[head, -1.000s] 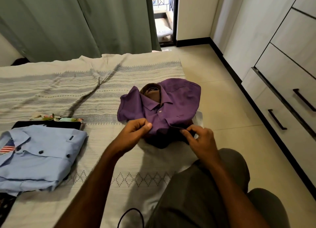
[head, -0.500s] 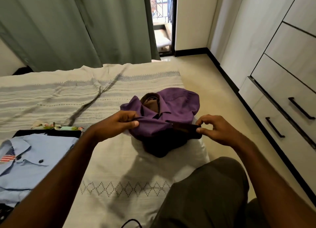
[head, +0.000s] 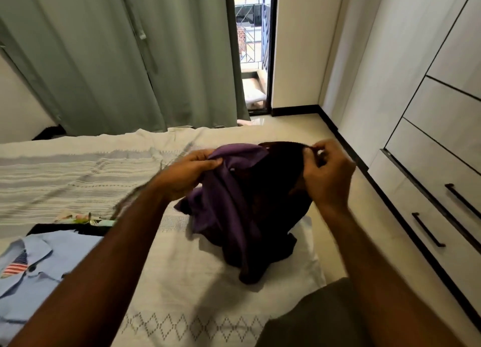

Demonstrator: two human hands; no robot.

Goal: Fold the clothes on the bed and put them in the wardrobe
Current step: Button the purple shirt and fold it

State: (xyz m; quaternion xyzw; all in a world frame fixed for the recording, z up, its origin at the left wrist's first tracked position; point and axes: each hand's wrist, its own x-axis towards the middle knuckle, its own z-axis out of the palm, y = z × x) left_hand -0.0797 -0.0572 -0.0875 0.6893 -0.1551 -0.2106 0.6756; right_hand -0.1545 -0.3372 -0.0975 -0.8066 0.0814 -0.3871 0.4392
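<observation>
Pinching purple shirt (head: 229, 203) with left hand (head: 187, 174), right hand (head: 326, 176); blue shirt (head: 31, 281) lying folded at bed (head: 78, 169) left edge; wardrobe (head: 442, 138) pending.

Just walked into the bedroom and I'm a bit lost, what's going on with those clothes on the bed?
A person is sorting laundry at the white patterned bedspread. The left hand and the right hand each pinch the top edge of a crumpled purple button-up shirt, holding it up so its lower end drapes onto the bed. A folded light blue shirt with a flag patch lies at the left. The white wardrobe drawers are closed.
</observation>
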